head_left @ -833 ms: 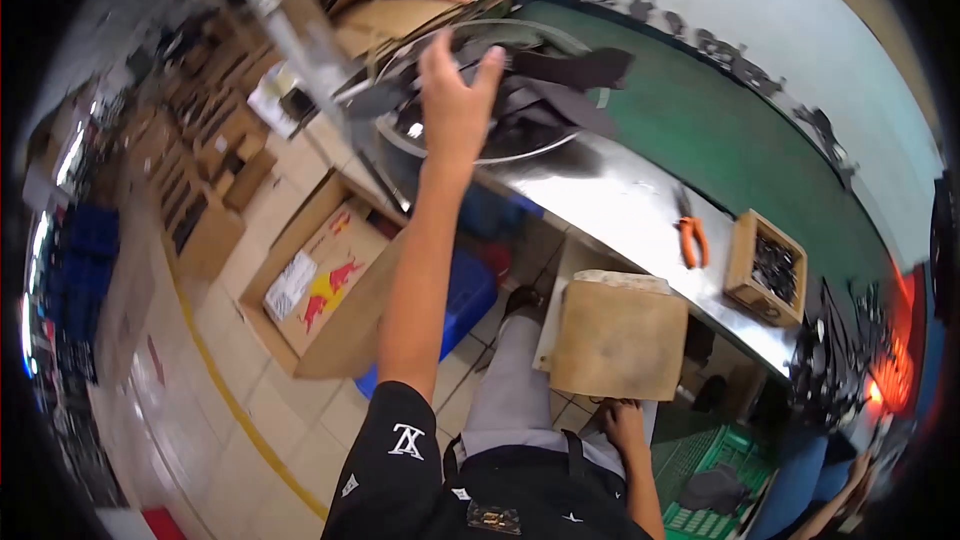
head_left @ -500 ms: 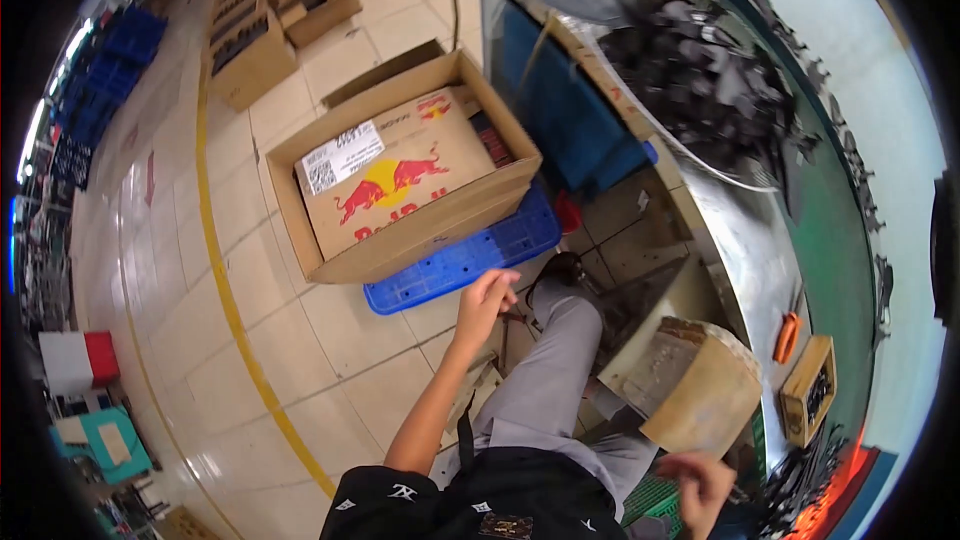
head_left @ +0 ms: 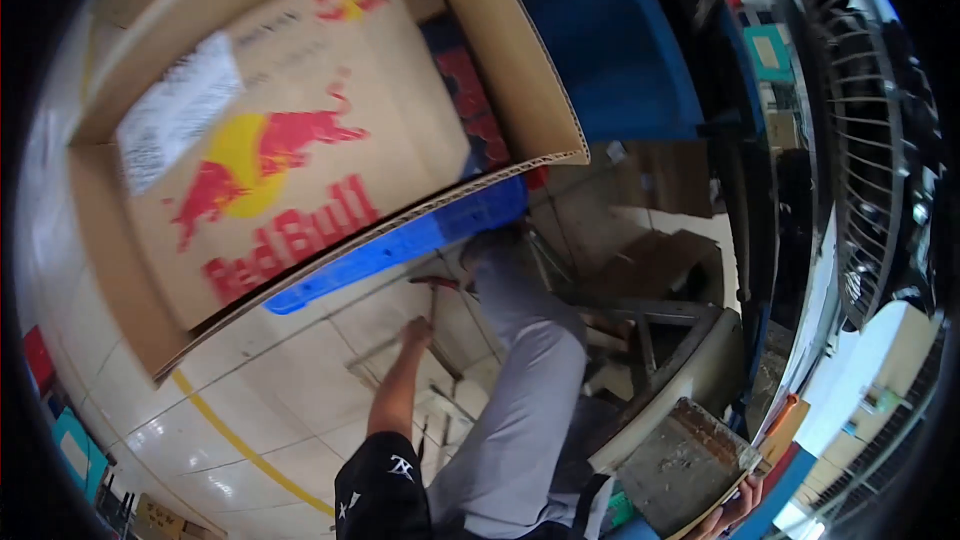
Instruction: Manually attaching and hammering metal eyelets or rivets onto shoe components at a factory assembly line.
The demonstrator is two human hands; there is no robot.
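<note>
My left hand (head_left: 415, 332) is low near the tiled floor, left of my lower leg. Its fingers look closed round the handle of a hammer (head_left: 434, 283) with a red head; blur hides the finer detail. At the lower right, my right hand (head_left: 735, 512) has its fingers curled over the edge of a worn, square grey block (head_left: 685, 465) with tan sides. This block rests by the rounded edge of a cream-coloured housing (head_left: 700, 370).
A large open carton (head_left: 120, 250) holding a printed box (head_left: 300, 160) sits on a blue plastic base (head_left: 400, 250) ahead-left. A blue panel (head_left: 610, 50) and a wire-rimmed basket (head_left: 865, 160) stand to the right. A yellow line (head_left: 240, 450) crosses the floor.
My view has dropped closer to the carton. The left hand has gone down to the hammer and closed round it. My right hand has moved onto the square block's edge.
</note>
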